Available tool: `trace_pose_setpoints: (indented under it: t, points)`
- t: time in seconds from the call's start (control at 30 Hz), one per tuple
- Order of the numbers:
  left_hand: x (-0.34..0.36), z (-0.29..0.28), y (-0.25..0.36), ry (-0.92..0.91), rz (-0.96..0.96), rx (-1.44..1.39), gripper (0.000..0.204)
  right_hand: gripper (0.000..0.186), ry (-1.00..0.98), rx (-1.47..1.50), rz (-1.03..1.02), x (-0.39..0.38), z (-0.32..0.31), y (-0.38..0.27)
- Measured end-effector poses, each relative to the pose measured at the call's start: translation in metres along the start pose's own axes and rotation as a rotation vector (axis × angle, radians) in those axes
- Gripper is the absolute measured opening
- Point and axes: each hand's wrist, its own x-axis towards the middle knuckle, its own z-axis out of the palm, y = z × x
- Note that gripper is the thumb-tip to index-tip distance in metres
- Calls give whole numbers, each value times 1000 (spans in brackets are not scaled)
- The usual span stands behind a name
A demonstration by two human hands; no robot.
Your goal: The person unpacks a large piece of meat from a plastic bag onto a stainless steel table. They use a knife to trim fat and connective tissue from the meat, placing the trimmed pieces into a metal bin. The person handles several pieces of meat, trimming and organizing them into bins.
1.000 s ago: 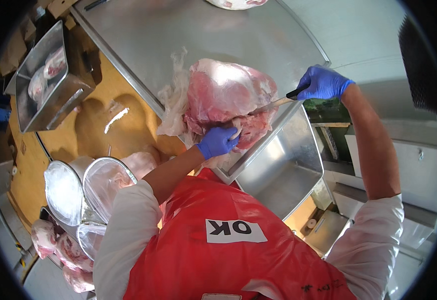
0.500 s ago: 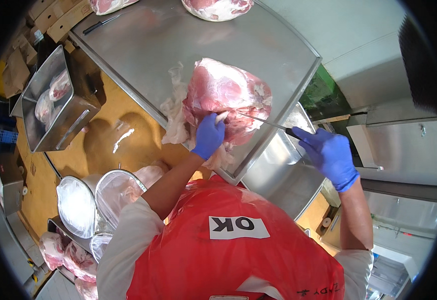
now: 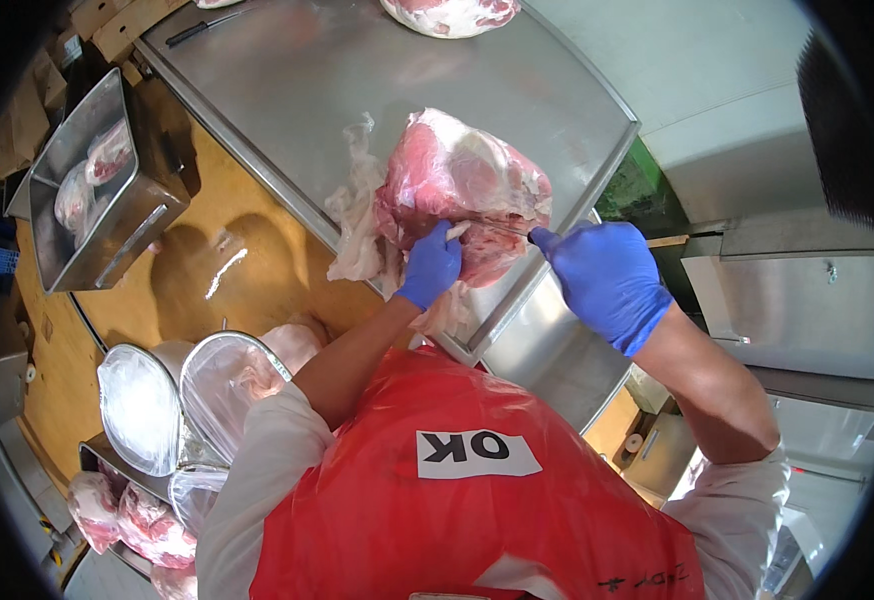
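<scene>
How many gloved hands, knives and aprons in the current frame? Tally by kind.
Gloved hands: 2 (left hand, right hand)
Knives: 2 (held knife, loose knife on the metal table)
Aprons: 1 (red apron)
Total: 5

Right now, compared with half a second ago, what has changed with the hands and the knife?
The right hand has moved left, closer to the meat, bringing the knife with it. Nothing was visibly released or newly grasped. The left hand still grips a pale piece at the meat; the meat stays on the metal table.
</scene>
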Motion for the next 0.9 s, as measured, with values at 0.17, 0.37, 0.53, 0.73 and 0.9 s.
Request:
trace_pose_setpoints:
  t: [0.17, 0.37, 0.53, 0.73, 0.9]
  points:
    - [-5, -9, 8, -107, -2, 127, 20, 19, -172, -12, -78, 60, -24, -6]
    - [-9, -3, -14, 26, 311, 76, 14, 15, -326, -67, -160, 127, -28, 37]
    - [-6, 4, -38, 53, 414, 129, 16, 21, -508, 173, -322, 158, -27, 85]
    - [-6, 3, -52, 56, 419, 211, 16, 25, -819, 364, -46, 180, -19, 111]
    - [-20, 3, -50, -52, 416, 317, 15, 30, -759, 505, -3, 159, 19, 142]
